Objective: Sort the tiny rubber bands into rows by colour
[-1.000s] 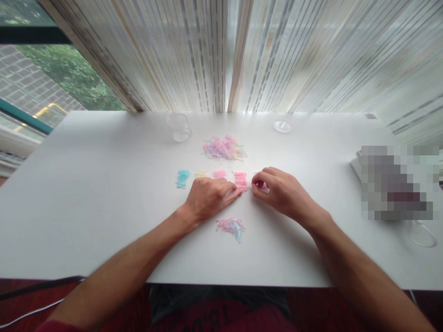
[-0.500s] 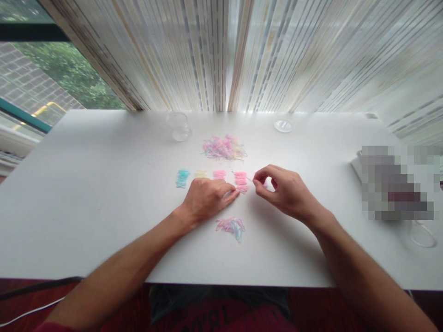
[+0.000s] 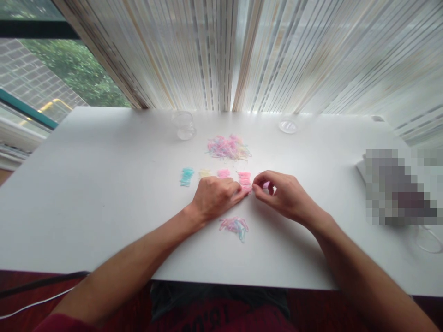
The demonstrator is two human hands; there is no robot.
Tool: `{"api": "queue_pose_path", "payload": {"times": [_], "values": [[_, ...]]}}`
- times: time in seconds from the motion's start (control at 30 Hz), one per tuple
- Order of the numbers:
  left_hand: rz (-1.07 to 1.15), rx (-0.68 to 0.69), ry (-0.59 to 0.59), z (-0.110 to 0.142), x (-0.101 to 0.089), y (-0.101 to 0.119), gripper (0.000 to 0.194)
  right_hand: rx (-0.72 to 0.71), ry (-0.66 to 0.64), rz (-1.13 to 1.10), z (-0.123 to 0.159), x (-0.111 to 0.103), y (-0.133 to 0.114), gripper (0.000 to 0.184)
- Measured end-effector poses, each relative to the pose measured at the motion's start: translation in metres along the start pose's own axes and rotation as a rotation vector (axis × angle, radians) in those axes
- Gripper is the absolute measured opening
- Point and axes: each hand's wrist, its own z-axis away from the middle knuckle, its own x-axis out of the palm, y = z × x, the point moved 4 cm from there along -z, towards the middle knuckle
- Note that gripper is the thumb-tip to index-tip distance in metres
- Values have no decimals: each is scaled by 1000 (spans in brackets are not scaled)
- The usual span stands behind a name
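My left hand (image 3: 216,197) lies knuckles up on the white table (image 3: 86,193), fingers curled, fingertips touching the lower end of a small pink pile (image 3: 244,180) of thin rubber bands. My right hand (image 3: 282,193) sits just to its right, thumb and forefinger pinched at the same pile; what it pinches is too small to make out. Sorted little piles stand in a row: blue (image 3: 187,176), yellow (image 3: 205,173), pink (image 3: 224,173). A mixed pastel heap (image 3: 228,147) lies farther back. A smaller mixed bunch (image 3: 235,225) lies near me, below my hands.
A clear glass jar (image 3: 183,124) stands at the back, a clear round lid (image 3: 288,125) to its right. A blurred-out object (image 3: 398,189) sits at the right edge, with a clear lid (image 3: 429,240) in front of it. Striped curtains hang behind the table.
My right hand lifted slightly with a pinch, then came back down and left to the pink pile beside my left fingertips. The camera view shifted a little.
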Motion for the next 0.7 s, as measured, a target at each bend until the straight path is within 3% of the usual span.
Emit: {"api": "queue_pose_path", "payload": {"times": [0.23, 0.37, 0.53, 0.7], "values": [[-19, -8, 41, -2, -2, 3, 38, 6, 26, -10, 0, -2, 4, 5], [58, 9, 66, -3, -18, -14, 31, -83, 95, 66, 1, -7, 0, 5], [256, -19, 16, -1, -40, -41, 17, -199, 112, 79, 3, -2, -9, 8], [372, 60, -81, 3, -40, -32, 27, -257, 65, 28, 3, 13, -14, 9]]}}
